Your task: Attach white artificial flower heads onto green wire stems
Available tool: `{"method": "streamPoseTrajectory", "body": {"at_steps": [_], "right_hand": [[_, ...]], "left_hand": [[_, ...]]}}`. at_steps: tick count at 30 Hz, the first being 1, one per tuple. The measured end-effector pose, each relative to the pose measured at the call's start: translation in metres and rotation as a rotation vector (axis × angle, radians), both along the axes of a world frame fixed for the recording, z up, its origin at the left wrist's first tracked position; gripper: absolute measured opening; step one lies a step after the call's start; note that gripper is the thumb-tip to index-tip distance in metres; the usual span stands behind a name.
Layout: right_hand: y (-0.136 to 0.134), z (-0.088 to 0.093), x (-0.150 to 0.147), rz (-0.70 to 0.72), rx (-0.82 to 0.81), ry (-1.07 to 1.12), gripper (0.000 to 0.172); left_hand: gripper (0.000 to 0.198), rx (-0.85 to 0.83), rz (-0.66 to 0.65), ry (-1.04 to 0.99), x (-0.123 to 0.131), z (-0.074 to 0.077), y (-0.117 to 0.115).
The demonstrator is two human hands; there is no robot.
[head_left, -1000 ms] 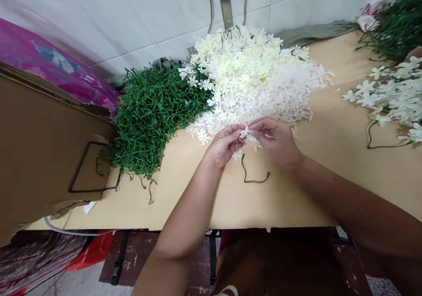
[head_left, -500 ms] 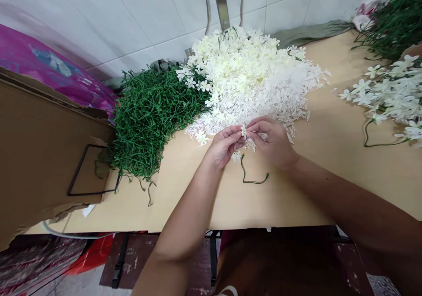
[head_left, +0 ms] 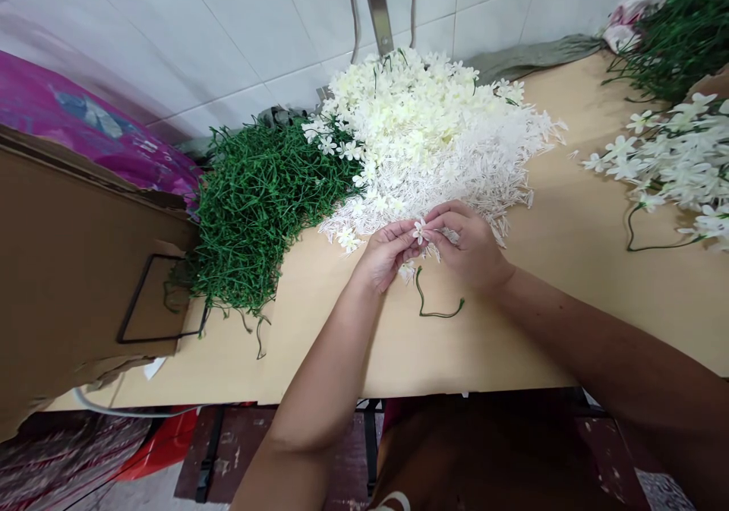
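Beige, flat tabletop (head_left: 456, 359) is lying below; left hand (head_left: 384, 257) and right hand (head_left: 471, 247) are pinching one small white petalled flower (head_left: 420, 231), now showing its face more, so handling is continuing.

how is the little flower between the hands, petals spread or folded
Spread: the white flower shows separate petals fanned out around its centre, at the fingertips of the left hand.
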State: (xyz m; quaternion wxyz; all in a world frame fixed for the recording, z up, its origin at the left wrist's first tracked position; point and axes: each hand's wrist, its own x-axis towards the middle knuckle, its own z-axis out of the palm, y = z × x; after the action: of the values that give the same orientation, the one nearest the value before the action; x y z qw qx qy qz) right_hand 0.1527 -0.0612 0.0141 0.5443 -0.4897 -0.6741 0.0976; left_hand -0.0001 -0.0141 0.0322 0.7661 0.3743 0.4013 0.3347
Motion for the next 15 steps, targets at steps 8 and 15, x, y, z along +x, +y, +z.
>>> {"method": "streamPoseTrajectory", "body": {"at_steps": [8,15], "right_hand": [[-0.0008,0.0008,-0.0011,-0.058,0.133,-0.138,0.015],[0.0003,0.0001,-0.0029,-0.065,0.115,-0.213,0.018]], "left_hand": [[0.039,0.069,0.015,0.029,0.0008,-0.0005,-0.0006],[0.037,0.134,0.049,0.037,0.0043,-0.0022,-0.0031]]}}
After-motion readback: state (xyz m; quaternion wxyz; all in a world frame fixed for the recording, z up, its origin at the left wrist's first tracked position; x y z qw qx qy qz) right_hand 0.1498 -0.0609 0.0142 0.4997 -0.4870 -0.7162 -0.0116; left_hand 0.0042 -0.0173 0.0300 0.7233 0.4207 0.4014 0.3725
